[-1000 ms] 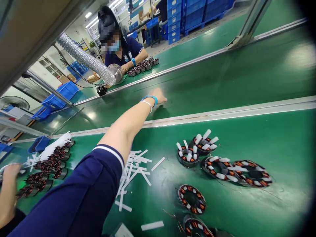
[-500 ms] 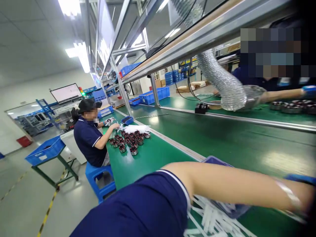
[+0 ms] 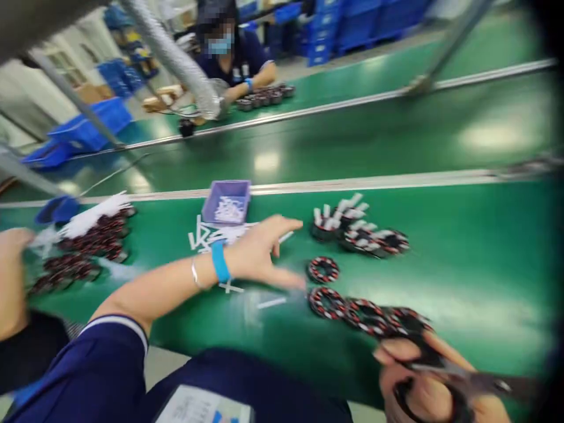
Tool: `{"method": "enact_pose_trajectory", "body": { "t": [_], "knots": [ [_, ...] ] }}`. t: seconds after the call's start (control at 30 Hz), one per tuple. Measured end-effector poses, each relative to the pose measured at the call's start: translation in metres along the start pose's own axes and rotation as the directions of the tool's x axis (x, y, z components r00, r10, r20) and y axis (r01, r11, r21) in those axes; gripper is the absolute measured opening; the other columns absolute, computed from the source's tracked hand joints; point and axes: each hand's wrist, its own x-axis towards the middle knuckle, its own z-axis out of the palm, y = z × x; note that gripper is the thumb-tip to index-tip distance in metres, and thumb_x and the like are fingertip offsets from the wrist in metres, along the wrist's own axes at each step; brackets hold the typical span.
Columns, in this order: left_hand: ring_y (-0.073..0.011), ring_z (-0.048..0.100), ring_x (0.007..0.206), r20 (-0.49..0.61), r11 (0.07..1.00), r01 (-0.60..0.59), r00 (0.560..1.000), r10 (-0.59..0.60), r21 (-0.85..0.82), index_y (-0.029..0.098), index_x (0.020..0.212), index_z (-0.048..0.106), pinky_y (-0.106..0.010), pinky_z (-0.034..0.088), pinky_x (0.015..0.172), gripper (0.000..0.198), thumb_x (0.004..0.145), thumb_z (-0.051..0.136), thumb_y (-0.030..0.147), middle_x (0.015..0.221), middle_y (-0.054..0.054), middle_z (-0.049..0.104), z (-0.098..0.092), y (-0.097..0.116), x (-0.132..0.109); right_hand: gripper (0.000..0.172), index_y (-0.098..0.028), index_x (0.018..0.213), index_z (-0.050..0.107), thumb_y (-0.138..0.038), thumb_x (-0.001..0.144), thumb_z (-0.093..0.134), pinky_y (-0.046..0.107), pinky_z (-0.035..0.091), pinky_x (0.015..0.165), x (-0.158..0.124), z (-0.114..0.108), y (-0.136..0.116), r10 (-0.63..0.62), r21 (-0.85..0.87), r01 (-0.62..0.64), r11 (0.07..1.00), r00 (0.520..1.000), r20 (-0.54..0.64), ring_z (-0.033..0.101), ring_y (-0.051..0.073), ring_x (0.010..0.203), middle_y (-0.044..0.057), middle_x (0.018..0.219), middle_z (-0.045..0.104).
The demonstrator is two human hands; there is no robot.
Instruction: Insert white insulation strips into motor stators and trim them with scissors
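Observation:
My left hand, with a blue wristband, reaches over the green table, thumb and fingers spread and nothing held. Just past its fingertips lie a small black ring-shaped part with red and white segments and a row of similar rings. My right hand is closed around the black handles of a pair of scissors, whose blades point right. Its fingers are close to the row's right end; contact cannot be made out. Behind the row sits a cluster of rings with white strips standing in them.
A purple bin holds white pieces, with loose white strips around it. At left, a co-worker's arm is near a pile of dark parts. Another masked co-worker sits across the table beside a silver duct.
My view has swung right and down from the co-worker at left to my own work area. Both hands and the scissors now show; before, only my left arm did.

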Motion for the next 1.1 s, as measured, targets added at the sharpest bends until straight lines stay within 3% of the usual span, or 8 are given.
{"method": "enact_pose_trajectory", "body": {
  "t": [0.13,0.4,0.5,0.57,0.7,0.8,0.9,1.1],
  "knots": [
    [-0.0426,0.057,0.120,0.226,0.997,0.048,0.974,-0.034,-0.055,0.019,0.153,0.014,-0.051,0.052,0.091,0.135,0.046,0.087,0.056,0.151,-0.024,0.031,0.074,0.039,-0.009,0.040,-0.015,0.104,0.070,-0.040,0.075,0.080,0.030,0.048,0.043,-0.007,-0.009,0.003,-0.135,0.036,0.142,0.989,0.979,-0.153,0.060,0.017,0.049,0.002,0.062,0.067],
    [-0.0424,0.058,0.117,0.135,0.989,0.059,0.990,-0.041,-0.134,0.022,0.148,0.026,-0.054,0.050,0.096,0.119,0.050,0.084,0.056,0.144,-0.019,0.038,0.126,0.063,0.052,0.032,-0.014,0.104,0.069,-0.037,0.082,0.073,0.030,0.051,0.053,0.003,-0.020,0.015,-0.063,-0.246,0.002,0.969,0.969,-0.240,0.061,0.015,0.051,0.002,0.068,0.067],
    [-0.0404,0.054,0.121,0.074,0.984,-0.023,0.997,0.037,-0.179,0.021,0.147,0.027,-0.053,0.048,0.099,0.121,0.047,0.084,0.057,0.143,-0.017,0.039,0.124,0.066,0.048,0.034,-0.013,0.103,0.069,-0.040,0.083,0.071,0.030,0.049,0.050,0.011,-0.028,0.013,-0.144,-0.223,0.068,0.972,0.927,-0.345,0.060,0.014,0.049,0.002,0.068,0.066],
    [-0.0332,0.056,0.118,-0.082,0.974,-0.089,0.994,0.074,-0.210,0.022,0.141,0.036,-0.045,0.050,0.098,0.104,0.053,0.082,0.054,0.138,-0.015,0.044,0.111,0.057,0.038,0.036,-0.013,0.107,0.069,-0.038,0.081,0.073,0.030,0.049,0.049,0.008,-0.034,0.012,-0.215,-0.229,0.134,0.964,0.900,-0.379,0.060,0.015,0.049,0.002,0.069,0.067],
    [-0.0236,0.058,0.102,-0.402,0.997,0.033,0.914,-0.061,-0.076,0.014,0.129,0.046,-0.038,0.052,0.088,0.068,0.068,0.071,0.032,0.130,-0.016,0.049,0.067,0.017,0.039,0.036,-0.014,0.110,0.068,-0.029,0.078,0.076,0.032,0.054,0.051,-0.011,-0.041,0.018,-0.260,-0.325,0.181,0.928,0.940,-0.219,0.063,0.016,0.050,0.002,0.068,0.069],
    [-0.0322,0.052,0.115,-0.219,0.961,0.234,0.955,-0.198,0.150,0.011,0.128,0.049,-0.047,0.043,0.101,0.079,0.060,0.078,0.038,0.127,-0.018,0.054,0.043,-0.010,0.061,0.040,-0.015,0.111,0.068,-0.027,0.074,0.079,0.034,0.058,0.055,-0.020,-0.043,0.025,-0.250,-0.435,0.178,0.883,0.961,-0.114,0.066,0.018,0.051,0.002,0.068,0.071],
    [-0.0314,0.054,0.111,-0.005,0.954,0.217,0.975,-0.221,0.206,0.015,0.114,0.062,-0.045,0.043,0.100,0.071,0.058,0.080,0.055,0.113,-0.012,0.062,0.046,-0.026,0.084,0.042,-0.015,0.113,0.067,-0.031,0.076,0.078,0.034,0.058,0.055,-0.019,-0.043,0.028,-0.185,-0.399,0.115,0.910,0.973,-0.141,0.066,0.019,0.052,0.003,0.070,0.071],
    [-0.0194,0.060,0.096,-0.176,0.962,0.092,0.974,-0.140,-0.256,0.016,0.091,0.067,-0.035,0.047,0.095,0.038,0.063,0.082,0.035,0.099,-0.007,0.065,0.079,-0.021,0.088,0.042,-0.017,0.112,0.067,-0.036,0.076,0.077,0.032,0.056,0.054,-0.016,-0.043,0.023,-0.139,-0.328,0.075,0.942,0.974,-0.177,0.065,0.017,0.051,0.003,0.070,0.069]
  ]
}}
